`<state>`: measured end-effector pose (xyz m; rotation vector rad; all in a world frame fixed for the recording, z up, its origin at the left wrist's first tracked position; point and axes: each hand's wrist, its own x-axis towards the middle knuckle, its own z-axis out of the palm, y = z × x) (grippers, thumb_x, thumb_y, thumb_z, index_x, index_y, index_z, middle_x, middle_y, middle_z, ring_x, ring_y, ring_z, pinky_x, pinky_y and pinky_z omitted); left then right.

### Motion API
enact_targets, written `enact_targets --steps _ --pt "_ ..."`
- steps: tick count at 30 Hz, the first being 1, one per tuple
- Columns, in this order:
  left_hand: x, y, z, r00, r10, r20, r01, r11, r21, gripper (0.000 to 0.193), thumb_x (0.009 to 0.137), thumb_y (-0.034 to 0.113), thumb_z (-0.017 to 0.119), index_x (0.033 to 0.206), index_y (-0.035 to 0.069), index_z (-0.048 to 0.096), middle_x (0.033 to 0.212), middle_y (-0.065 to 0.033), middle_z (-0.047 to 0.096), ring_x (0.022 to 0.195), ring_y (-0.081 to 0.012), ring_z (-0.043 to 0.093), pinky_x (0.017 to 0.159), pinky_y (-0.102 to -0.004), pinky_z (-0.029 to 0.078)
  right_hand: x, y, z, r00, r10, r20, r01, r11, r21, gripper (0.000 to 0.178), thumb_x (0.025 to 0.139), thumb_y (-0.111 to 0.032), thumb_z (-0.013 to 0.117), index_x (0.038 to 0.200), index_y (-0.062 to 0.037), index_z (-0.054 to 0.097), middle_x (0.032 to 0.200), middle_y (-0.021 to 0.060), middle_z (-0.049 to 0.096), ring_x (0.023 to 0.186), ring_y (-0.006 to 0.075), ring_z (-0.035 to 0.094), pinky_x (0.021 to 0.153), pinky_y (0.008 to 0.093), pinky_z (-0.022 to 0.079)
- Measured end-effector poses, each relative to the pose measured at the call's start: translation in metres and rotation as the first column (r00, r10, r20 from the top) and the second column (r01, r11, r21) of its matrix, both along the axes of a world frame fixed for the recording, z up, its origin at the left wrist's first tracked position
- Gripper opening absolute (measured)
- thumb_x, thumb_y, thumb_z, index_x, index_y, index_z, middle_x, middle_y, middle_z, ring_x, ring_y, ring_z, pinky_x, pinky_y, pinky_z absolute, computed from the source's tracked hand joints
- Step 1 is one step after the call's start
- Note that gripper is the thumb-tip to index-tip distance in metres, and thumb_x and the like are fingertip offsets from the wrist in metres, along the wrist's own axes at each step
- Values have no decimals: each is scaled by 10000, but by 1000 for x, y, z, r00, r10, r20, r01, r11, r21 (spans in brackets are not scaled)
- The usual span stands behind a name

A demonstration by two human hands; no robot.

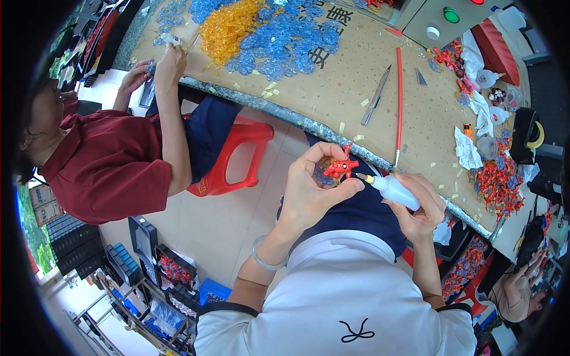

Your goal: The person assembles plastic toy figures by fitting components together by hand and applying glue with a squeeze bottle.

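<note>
Just off the table's front edge, my left hand (306, 193) pinches a small red toy figure (339, 169) between thumb and fingers. Clear bluish and amber plastic shows behind the figure, partly hidden by the fingers. My right hand (426, 207) is wrapped round a small white squeeze bottle (396, 191), tilted with its yellow collar and thin nozzle toward the figure. The nozzle's tip is very close to the figure's side; whether they touch I cannot tell. Beyond my hands, a long red-handled brush (399, 95) and a pointed metal blade (376, 97) lie on the table.
Clear blue pieces (285, 50) and amber pieces (225, 32) are heaped on the table (285, 104). Red figures (502, 187), tissues (468, 149) and a tape roll (535, 135) crowd its right end. A co-worker in dark red (113, 160) sits at left on a red stool (252, 133).
</note>
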<state>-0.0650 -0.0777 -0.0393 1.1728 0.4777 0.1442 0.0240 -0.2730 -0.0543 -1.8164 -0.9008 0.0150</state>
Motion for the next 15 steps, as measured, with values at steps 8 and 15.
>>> enact_targets --steps 8,15 --pt "3 -2 3 999 39 2 -38 999 -26 376 677 -62 788 949 36 547 834 17 558 733 -17 517 652 -157 428 0 0 1 1000 1 11 -1 1000 0 393 651 -18 811 1011 50 669 893 191 678 771 287 674 708 356 536" --pt "2 -3 4 999 40 3 -40 998 -46 378 678 -61 790 952 36 547 843 15 557 742 -22 520 671 -161 436 -1 0 1 1000 1 3 -1 1000 -11 389 651 -12 810 1004 61 665 885 197 676 771 288 673 707 349 532"
